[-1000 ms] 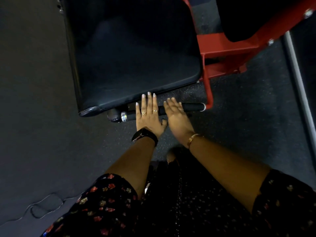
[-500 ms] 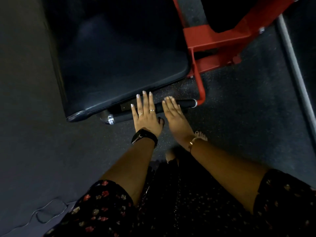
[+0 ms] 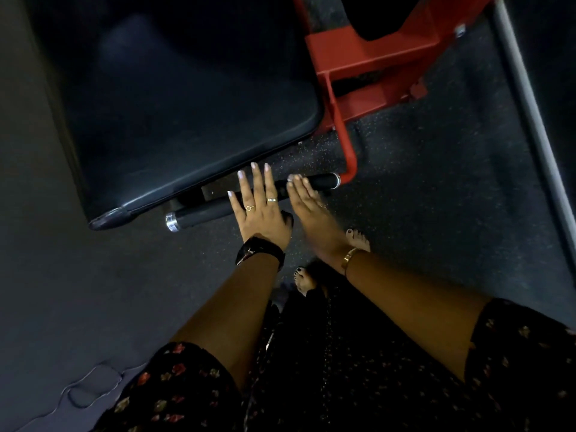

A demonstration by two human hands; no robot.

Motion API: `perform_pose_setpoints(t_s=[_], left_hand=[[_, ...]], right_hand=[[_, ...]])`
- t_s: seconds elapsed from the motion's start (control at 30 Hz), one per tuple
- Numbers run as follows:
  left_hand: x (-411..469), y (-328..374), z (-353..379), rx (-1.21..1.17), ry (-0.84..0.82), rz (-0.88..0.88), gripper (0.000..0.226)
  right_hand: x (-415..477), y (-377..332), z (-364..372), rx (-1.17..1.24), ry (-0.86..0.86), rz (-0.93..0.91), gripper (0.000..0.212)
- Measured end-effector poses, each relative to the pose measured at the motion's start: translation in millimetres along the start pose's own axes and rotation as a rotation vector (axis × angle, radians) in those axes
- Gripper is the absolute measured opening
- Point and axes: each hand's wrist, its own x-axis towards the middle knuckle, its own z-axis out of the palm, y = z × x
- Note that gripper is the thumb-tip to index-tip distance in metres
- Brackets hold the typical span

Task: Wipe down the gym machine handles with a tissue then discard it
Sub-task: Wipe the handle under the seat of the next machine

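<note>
A black handle bar (image 3: 202, 213) with silver end caps runs below the dark seat pad (image 3: 187, 113) of a red-framed gym machine. My left hand (image 3: 260, 210) lies flat above the bar's middle, fingers stretched and slightly apart, holding nothing. Just to its right, my right hand (image 3: 311, 210) is also stretched out flat over the bar, with nothing in it. No tissue shows anywhere in view.
The red frame (image 3: 367, 76) bends down to the bar's right end (image 3: 335, 179). A grey metal rail (image 3: 530, 104) runs along the right. My bare feet (image 3: 358, 240) stand on dark speckled floor below the hands. A thin cable (image 3: 90, 388) lies at the lower left.
The view has shifted so the machine sits further left and up. Both hands stay flat over the bar; my toes have come into view below the right wrist.
</note>
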Motion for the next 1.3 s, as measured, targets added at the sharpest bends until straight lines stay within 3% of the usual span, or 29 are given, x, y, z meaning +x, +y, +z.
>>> perform_pose_setpoints(t_s=[0.07, 0.17, 0.3, 0.4, 0.5, 0.57, 0.67, 0.83, 0.93, 1.03, 1.17, 1.3], left_hand=[[0, -1, 1, 0.007, -0.001, 0.006, 0.105], [1, 4, 2, 0.022, -0.001, -0.016, 0.102], [0, 12, 4, 0.032, 0.039, -0.056, 0.094], [1, 14, 3, 0.044, 0.01, -0.042, 0.093], [3, 13, 4, 0.042, -0.021, -0.041, 0.1], [1, 12, 5, 0.075, 0.013, -0.046, 0.101], [0, 13, 7, 0.074, 0.004, -0.051, 0.101], [0, 18, 1, 0.03, -0.02, -0.078, 0.094], [0, 19, 0, 0.047, -0.036, -0.089, 0.095], [0, 19, 0, 0.049, -0.034, -0.09, 0.093], [-2, 17, 0, 0.025, -0.023, -0.079, 0.091], [-2, 18, -4, 0.005, -0.049, -0.081, 0.09]], right_hand=[[0, 15, 1, 0.032, 0.011, 0.114, 0.087], [23, 26, 2, 0.077, 0.016, 0.286, 0.078], [38, 12, 2, 0.09, 0.036, 0.179, 0.062], [13, 10, 9, 0.127, 0.089, 0.067, 0.067], [3, 34, 4, 0.184, 0.075, 0.241, 0.084], [16, 50, -2, 0.191, 0.007, 0.362, 0.082], [39, 48, -6, 0.218, -0.016, 0.347, 0.074], [19, 17, 0, 0.286, 0.12, 0.196, 0.07], [13, 40, 1, 0.319, 0.127, 0.351, 0.075], [38, 64, -5, 0.305, 0.029, 0.483, 0.069], [47, 50, -6, 0.246, 0.001, 0.327, 0.061], [11, 43, 0, 0.291, 0.062, 0.254, 0.068]])
